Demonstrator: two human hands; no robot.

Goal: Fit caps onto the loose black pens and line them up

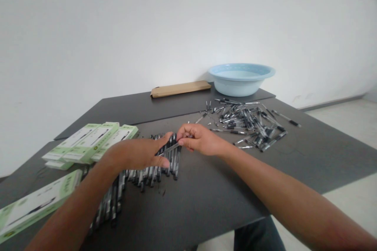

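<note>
My right hand [200, 138] pinches one end of a clear-barrelled pen [171, 149] between thumb and fingers. The pen slants down to the left, its other end between the spread thumb and forefinger of my left hand [141, 153]. My left hand is open just above a row of black-capped pens [176, 164] lying side by side; its other fingers are partly hidden. More capped pens [113, 200] lie close together beneath my left forearm. To the right, a loose heap of uncapped pens [250, 121] with black grips lies on the table.
Green-and-white pen boxes [97, 141] are stacked at the left, with another box [41, 204] nearer me. A light blue basin [238, 86] and a flat brown cardboard piece [181, 88] stand at the back of the dark table [188, 211], by the wall. Small loose parts [209, 106] lie near the heap.
</note>
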